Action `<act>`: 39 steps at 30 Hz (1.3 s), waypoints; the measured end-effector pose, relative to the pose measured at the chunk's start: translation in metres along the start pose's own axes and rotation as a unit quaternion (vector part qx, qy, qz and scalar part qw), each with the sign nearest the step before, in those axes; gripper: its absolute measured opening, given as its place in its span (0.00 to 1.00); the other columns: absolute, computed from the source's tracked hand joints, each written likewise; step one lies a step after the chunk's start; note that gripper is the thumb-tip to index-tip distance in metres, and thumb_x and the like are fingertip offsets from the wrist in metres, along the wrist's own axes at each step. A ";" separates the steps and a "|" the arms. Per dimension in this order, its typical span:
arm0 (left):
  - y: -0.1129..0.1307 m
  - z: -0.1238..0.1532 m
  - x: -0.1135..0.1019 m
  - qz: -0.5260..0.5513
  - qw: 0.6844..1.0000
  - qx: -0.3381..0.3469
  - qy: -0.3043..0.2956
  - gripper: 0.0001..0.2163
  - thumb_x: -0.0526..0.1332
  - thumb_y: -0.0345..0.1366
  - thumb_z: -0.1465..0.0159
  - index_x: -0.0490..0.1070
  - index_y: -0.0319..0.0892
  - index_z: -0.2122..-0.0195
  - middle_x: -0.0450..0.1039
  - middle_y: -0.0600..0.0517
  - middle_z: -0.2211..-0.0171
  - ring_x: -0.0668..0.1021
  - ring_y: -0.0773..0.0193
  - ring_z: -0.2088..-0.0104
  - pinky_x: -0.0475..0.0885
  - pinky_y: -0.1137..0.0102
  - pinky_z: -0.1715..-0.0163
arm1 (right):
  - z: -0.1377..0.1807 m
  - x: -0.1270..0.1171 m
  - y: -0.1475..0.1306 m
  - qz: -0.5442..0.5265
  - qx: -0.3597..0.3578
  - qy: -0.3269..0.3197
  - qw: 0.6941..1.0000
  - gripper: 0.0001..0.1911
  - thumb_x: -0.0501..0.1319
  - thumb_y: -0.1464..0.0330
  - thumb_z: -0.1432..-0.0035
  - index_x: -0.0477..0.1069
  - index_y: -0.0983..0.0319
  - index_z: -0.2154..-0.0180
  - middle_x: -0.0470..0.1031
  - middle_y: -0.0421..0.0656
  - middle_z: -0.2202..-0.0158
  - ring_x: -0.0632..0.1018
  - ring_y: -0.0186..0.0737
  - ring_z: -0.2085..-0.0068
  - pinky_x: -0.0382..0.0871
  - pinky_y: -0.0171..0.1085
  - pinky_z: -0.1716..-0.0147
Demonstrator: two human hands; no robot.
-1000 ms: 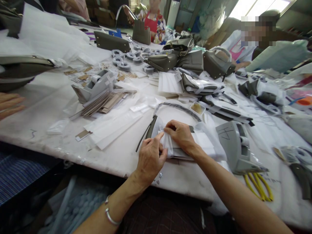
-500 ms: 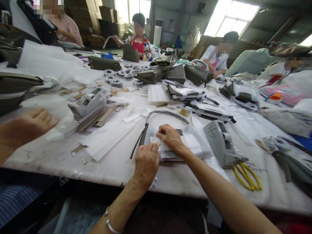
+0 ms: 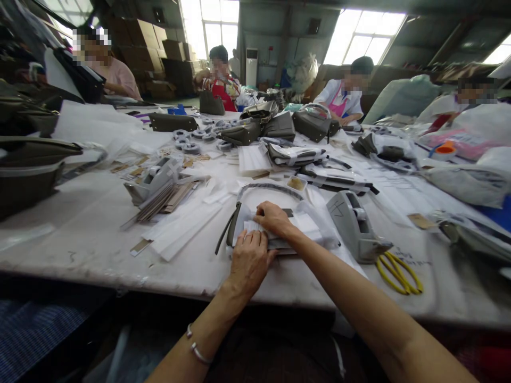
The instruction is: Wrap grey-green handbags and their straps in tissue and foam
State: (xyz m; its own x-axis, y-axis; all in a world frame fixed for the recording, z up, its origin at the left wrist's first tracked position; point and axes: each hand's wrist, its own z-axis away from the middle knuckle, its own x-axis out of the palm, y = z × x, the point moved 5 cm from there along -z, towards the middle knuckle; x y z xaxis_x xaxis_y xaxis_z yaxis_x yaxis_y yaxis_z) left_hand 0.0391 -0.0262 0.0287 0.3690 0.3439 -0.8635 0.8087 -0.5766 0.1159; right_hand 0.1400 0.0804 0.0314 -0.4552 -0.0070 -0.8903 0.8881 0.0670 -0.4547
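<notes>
My left hand [image 3: 248, 259] lies with its fingers flat on a white paper-wrapped bundle [image 3: 309, 230] near the front edge of the white table [image 3: 88, 234]. My right hand [image 3: 272, 218] presses on the same bundle just beyond, fingers curled down onto the wrapping. A dark olive strap [image 3: 232, 227] curves out from under the wrapping on the left. Whether either hand actually grips the paper I cannot make out.
A grey tape dispenser [image 3: 355, 229] and yellow-handled scissors [image 3: 397, 271] lie to the right. A second dispenser [image 3: 154, 181] and card strips [image 3: 159, 199] sit to the left. Olive handbags [image 3: 279, 125], tape rolls [image 3: 186, 141] and several seated people fill the far side.
The view has tilted up. My left hand has flattened onto the bundle. Another person's hand at the left edge has gone out of sight.
</notes>
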 end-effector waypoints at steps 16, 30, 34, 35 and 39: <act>-0.003 0.006 0.004 0.006 1.000 0.001 0.009 0.20 0.65 0.47 0.38 0.72 0.36 0.53 0.75 0.40 0.56 0.76 0.46 0.53 0.70 0.54 0.52 | 0.000 0.018 -0.017 0.065 -0.209 -0.094 0.971 0.14 0.59 0.72 0.36 0.75 0.54 0.51 0.77 0.42 0.46 0.73 0.42 0.42 0.52 0.46 0.37; -0.002 0.009 0.005 -0.025 1.000 0.006 0.005 0.23 0.65 0.45 0.37 0.70 0.35 0.46 0.76 0.40 0.51 0.76 0.48 0.50 0.69 0.57 0.49 | 0.009 -0.094 0.035 -0.230 -0.047 0.102 0.967 0.15 0.61 0.59 0.38 0.77 0.62 0.57 0.81 0.44 0.61 0.79 0.40 0.59 0.71 0.38 0.57; -0.004 0.010 0.005 -0.043 0.999 0.017 0.021 0.20 0.63 0.42 0.34 0.71 0.34 0.46 0.75 0.40 0.50 0.76 0.47 0.50 0.67 0.56 0.48 | 0.075 -0.166 0.107 -0.273 0.030 0.143 0.951 0.20 0.66 0.52 0.47 0.79 0.62 0.62 0.81 0.45 0.64 0.79 0.42 0.62 0.71 0.41 0.57; -0.005 0.010 0.005 -0.045 0.998 0.022 0.027 0.20 0.62 0.42 0.34 0.71 0.34 0.46 0.75 0.40 0.50 0.76 0.47 0.50 0.67 0.56 0.48 | 0.093 -0.181 0.130 -0.263 0.066 0.165 0.948 0.22 0.67 0.51 0.49 0.79 0.63 0.63 0.81 0.45 0.65 0.79 0.42 0.62 0.71 0.41 0.58; -0.007 0.010 0.009 -0.054 0.997 0.040 0.040 0.21 0.58 0.44 0.32 0.72 0.34 0.46 0.76 0.39 0.51 0.76 0.46 0.51 0.67 0.56 0.50 | 0.150 -0.206 0.217 -0.197 0.222 0.202 0.933 0.21 0.69 0.51 0.54 0.79 0.63 0.67 0.80 0.45 0.69 0.77 0.40 0.67 0.70 0.39 0.62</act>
State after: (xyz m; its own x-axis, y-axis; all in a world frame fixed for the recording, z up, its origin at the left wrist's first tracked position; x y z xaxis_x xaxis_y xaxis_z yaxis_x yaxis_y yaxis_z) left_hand 0.0320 -0.0267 0.0152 0.3190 0.4639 -0.8264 0.8083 -0.5885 -0.0183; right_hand 0.4360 -0.0530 0.1121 -0.6585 0.4387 -0.6115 0.5448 -0.2826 -0.7895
